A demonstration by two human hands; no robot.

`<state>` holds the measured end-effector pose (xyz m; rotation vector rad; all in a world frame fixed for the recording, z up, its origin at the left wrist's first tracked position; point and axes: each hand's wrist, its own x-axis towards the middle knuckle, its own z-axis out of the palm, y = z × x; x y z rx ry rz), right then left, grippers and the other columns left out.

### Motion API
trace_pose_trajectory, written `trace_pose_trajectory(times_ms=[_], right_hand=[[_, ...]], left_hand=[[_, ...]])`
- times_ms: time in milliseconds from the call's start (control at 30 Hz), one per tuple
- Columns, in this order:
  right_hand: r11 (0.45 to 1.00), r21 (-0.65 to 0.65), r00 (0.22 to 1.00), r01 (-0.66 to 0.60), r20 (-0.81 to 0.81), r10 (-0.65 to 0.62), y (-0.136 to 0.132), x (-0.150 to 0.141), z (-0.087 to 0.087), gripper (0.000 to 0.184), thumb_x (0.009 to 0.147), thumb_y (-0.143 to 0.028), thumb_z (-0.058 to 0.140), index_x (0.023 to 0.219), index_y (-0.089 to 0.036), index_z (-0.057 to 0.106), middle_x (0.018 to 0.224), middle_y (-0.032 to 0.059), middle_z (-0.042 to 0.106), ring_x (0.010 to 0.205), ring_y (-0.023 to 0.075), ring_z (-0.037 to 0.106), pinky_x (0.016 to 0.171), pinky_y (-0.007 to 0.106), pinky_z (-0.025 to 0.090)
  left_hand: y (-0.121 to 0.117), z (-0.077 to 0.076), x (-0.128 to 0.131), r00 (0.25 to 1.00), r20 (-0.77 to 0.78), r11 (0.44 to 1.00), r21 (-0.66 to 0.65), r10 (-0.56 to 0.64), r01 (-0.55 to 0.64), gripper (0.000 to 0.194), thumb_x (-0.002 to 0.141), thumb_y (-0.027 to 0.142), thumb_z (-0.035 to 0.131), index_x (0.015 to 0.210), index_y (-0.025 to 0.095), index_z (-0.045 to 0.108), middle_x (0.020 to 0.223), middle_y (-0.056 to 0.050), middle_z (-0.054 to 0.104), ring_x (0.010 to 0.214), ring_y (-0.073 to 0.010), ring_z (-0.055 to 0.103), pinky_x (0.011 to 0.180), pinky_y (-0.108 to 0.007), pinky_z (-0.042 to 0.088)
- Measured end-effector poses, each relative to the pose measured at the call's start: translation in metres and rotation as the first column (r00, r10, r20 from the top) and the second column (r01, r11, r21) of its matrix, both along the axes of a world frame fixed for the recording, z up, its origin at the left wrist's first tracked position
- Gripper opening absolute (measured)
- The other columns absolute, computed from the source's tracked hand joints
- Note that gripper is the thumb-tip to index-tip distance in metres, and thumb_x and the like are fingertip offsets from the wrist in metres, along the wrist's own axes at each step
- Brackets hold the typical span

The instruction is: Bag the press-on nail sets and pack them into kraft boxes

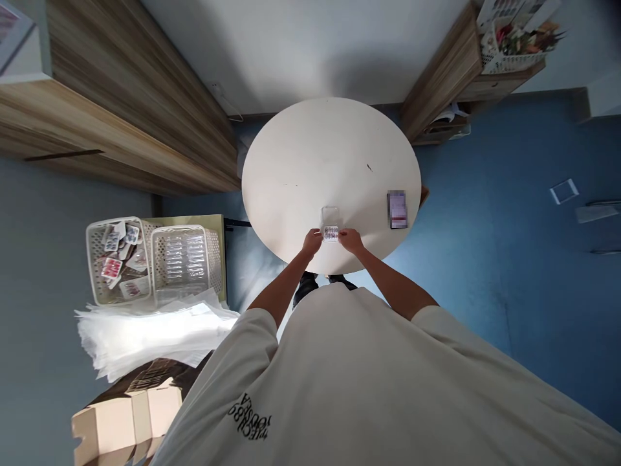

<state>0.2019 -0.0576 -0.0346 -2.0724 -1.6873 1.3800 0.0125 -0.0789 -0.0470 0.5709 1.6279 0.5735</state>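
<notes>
At the near edge of the round white table (334,142), my left hand (313,242) and my right hand (350,241) grip opposite sides of a small white card (330,233). Rows of small, dark pinkish pieces cover the card; they look like press-on nails, but are too small to be sure. Just beyond the card, a clear plastic case (330,214) lies on the tabletop. Whether the card sits in part of that case or above it, I cannot tell. The fingers of both hands are closed, with the fingertips at the card's edges.
A phone (398,210) lies on the table's right side. To the left, one white basket (92,262) holds several similar cards, another (211,249) holds clear plastic cases. Below them are white sheets (160,330) and cardboard boxes (126,421). Wooden cabinets (145,97) stand at the upper left.
</notes>
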Motion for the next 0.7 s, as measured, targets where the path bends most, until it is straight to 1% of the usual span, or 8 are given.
trace_pose_trajectory(times_ms=[67, 133, 200, 267, 367, 433, 533, 700], right_hand=[[0.999, 0.023, 0.999, -0.040, -0.003, 0.040, -0.001, 0.003, 0.002, 0.024, 0.085, -0.022, 0.055, 0.072, -0.024, 0.075, 0.082, 0.0047, 0.078, 0.085, 0.0225, 0.071, 0.084, 0.031, 0.055], [0.998, 0.027, 0.999, -0.048, -0.010, 0.049, 0.001, 0.005, 0.003, 0.026, 0.087, -0.020, 0.054, 0.077, -0.024, 0.077, 0.093, 0.0062, 0.081, 0.092, 0.0241, 0.072, 0.090, 0.033, 0.056], [1.000, 0.020, 1.000, 0.004, -0.031, -0.003, 0.005, 0.006, 0.004, 0.026, 0.087, -0.018, 0.054, 0.088, -0.023, 0.080, 0.108, 0.0081, 0.082, 0.103, 0.0259, 0.073, 0.098, 0.037, 0.056], [0.996, 0.010, 0.993, 0.091, -0.072, -0.090, 0.013, 0.006, 0.002, 0.030, 0.087, -0.017, 0.055, 0.103, -0.021, 0.080, 0.122, 0.0104, 0.080, 0.115, 0.0268, 0.072, 0.105, 0.040, 0.055], [0.978, -0.014, 0.965, 0.207, -0.164, -0.207, 0.030, 0.003, -0.003, 0.038, 0.086, -0.017, 0.056, 0.118, -0.020, 0.077, 0.133, 0.0115, 0.076, 0.124, 0.0258, 0.070, 0.111, 0.043, 0.054], [0.965, -0.046, 0.940, 0.260, -0.218, -0.263, 0.040, 0.000, -0.007, 0.042, 0.086, -0.019, 0.057, 0.124, -0.020, 0.074, 0.135, 0.0109, 0.075, 0.124, 0.0255, 0.070, 0.110, 0.044, 0.055], [0.956, -0.101, 0.915, 0.276, -0.278, -0.294, 0.050, -0.005, -0.011, 0.046, 0.088, -0.024, 0.061, 0.132, -0.021, 0.071, 0.138, 0.0127, 0.072, 0.126, 0.0264, 0.069, 0.107, 0.045, 0.058], [0.940, -0.173, 0.880, 0.293, -0.335, -0.336, 0.053, -0.010, -0.009, 0.054, 0.090, -0.027, 0.064, 0.143, -0.020, 0.064, 0.146, 0.0151, 0.068, 0.129, 0.0265, 0.067, 0.106, 0.043, 0.058]], left_hand=[[0.001, 0.002, 0.000, 1.000, 0.005, 1.000, 0.001, -0.001, 0.001, 0.052, 0.073, 0.017, 0.076, 0.124, 0.018, 0.066, 0.129, -0.017, 0.073, 0.099, -0.0216, 0.070, 0.081, -0.033, 0.053], [0.003, 0.003, 0.000, 1.000, 0.001, 1.000, -0.004, 0.001, -0.001, 0.051, 0.074, 0.017, 0.074, 0.124, 0.017, 0.066, 0.128, -0.017, 0.073, 0.100, -0.0217, 0.070, 0.082, -0.033, 0.053], [0.007, 0.005, -0.001, 1.000, -0.016, 1.000, -0.004, 0.010, -0.010, 0.051, 0.073, 0.017, 0.075, 0.123, 0.018, 0.066, 0.129, -0.017, 0.073, 0.103, -0.0227, 0.070, 0.083, -0.033, 0.053], [0.014, 0.006, -0.004, 0.999, -0.031, 1.000, 0.012, 0.025, -0.025, 0.052, 0.072, 0.017, 0.074, 0.123, 0.019, 0.066, 0.132, -0.017, 0.071, 0.109, -0.0242, 0.070, 0.086, -0.035, 0.053], [0.029, 0.007, -0.007, 0.999, -0.028, 0.998, 0.041, 0.045, -0.044, 0.052, 0.072, 0.017, 0.072, 0.124, 0.020, 0.067, 0.137, -0.016, 0.069, 0.119, -0.0262, 0.068, 0.091, -0.037, 0.054], [0.040, 0.007, -0.009, 0.998, -0.021, 0.997, 0.046, 0.055, -0.054, 0.052, 0.071, 0.016, 0.070, 0.124, 0.020, 0.067, 0.139, -0.016, 0.068, 0.123, -0.0272, 0.066, 0.094, -0.038, 0.053], [0.052, 0.007, -0.008, 0.998, 0.013, 0.996, 0.060, 0.060, -0.061, 0.055, 0.071, 0.015, 0.068, 0.126, 0.020, 0.067, 0.145, -0.016, 0.066, 0.126, -0.0274, 0.065, 0.098, -0.039, 0.053], [0.057, 0.007, -0.006, 0.991, 0.121, 0.995, 0.064, 0.064, -0.072, 0.065, 0.071, 0.016, 0.069, 0.135, 0.021, 0.063, 0.149, -0.017, 0.064, 0.126, -0.0271, 0.065, 0.099, -0.040, 0.053]])
